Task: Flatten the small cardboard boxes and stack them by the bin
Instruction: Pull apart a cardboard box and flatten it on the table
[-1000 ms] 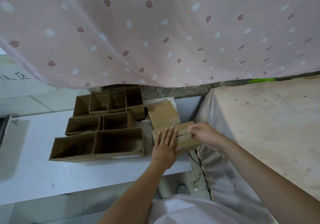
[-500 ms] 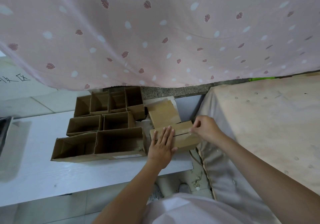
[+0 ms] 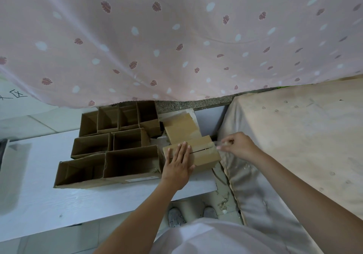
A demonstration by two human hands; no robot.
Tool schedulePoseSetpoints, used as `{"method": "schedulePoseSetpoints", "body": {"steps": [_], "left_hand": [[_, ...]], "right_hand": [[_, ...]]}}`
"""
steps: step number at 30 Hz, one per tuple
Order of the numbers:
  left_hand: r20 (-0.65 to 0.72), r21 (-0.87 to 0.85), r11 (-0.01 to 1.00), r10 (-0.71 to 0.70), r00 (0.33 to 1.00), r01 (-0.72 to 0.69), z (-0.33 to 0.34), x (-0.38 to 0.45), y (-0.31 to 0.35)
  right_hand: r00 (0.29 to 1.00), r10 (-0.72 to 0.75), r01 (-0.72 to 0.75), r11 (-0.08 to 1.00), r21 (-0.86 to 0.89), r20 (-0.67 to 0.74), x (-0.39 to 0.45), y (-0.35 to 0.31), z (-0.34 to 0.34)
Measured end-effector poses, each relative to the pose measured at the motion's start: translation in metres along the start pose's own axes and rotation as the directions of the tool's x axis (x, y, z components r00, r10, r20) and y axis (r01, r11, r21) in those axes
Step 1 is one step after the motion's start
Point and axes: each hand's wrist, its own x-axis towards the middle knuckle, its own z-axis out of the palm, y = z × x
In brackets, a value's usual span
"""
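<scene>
Left hand (image 3: 177,165) lies flat, fingers straight, pressing the closed brown cardboard box (image 3: 202,155). Right hand (image 3: 238,145), at the box's right end, pinches a clear tape strip (image 3: 213,147).

A single wide-angle view from a camera worn on the person's head, looking steeply down and forward. Both bare forearms reach in from the bottom edge (so the hands sit close, near centre). A white wooden table top (image 3: 59,204) fills the lower left; a pink leaf-patterned hanging curtain (image 3: 176,37) spans the top.
</scene>
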Motion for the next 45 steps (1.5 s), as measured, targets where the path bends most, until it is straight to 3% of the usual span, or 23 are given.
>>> {"method": "schedulePoseSetpoints", "body": {"steps": [4,7,13,16,18,24,28,32,37,45], "left_hand": [[-0.025,-0.055,0.998,0.016,1.000,-0.017,-0.004,0.004,0.011],[-0.004,-0.080,0.993,0.088,0.996,-0.088,-0.008,0.015,0.030],[0.022,-0.036,0.998,0.047,0.999,-0.046,-0.003,0.024,0.047],[0.001,-0.011,0.998,0.064,0.998,-0.064,0.002,0.019,0.043],[-0.016,0.012,0.997,0.073,0.997,-0.073,0.006,0.016,0.040],[-0.015,0.012,0.997,0.071,0.997,-0.071,0.009,0.013,0.030],[-0.025,0.029,0.996,0.082,0.996,-0.082,0.011,0.008,0.019],[-0.030,0.034,0.995,0.095,0.995,-0.094,0.010,0.005,0.016],[-0.025,0.015,0.998,0.064,0.998,-0.064,0.008,0.008,0.021],[0.038,-0.115,0.993,0.014,0.999,-0.009,-0.009,0.019,0.042]], "right_hand": [[0.996,-0.047,0.053,0.996,-0.075,0.073,0.006,-0.004,0.019],[0.995,-0.070,0.077,0.993,-0.095,0.068,0.008,-0.010,0.029],[0.988,-0.151,0.152,0.983,-0.101,0.023,0.011,-0.001,0.041],[0.983,-0.166,0.181,0.947,-0.264,0.075,0.014,0.006,0.045],[0.987,-0.149,0.161,0.946,-0.280,0.064,0.014,0.008,0.044],[0.974,-0.129,0.110,0.988,-0.108,-0.187,0.009,0.018,0.009],[0.953,-0.040,0.052,0.998,0.035,-0.300,0.010,0.029,-0.016],[0.978,0.035,-0.012,0.994,0.113,-0.208,0.006,0.035,-0.019],[0.999,-0.040,0.040,0.999,-0.012,-0.019,0.003,0.035,0.000],[0.989,0.124,-0.141,0.953,0.268,0.077,0.003,0.032,0.023]]}}
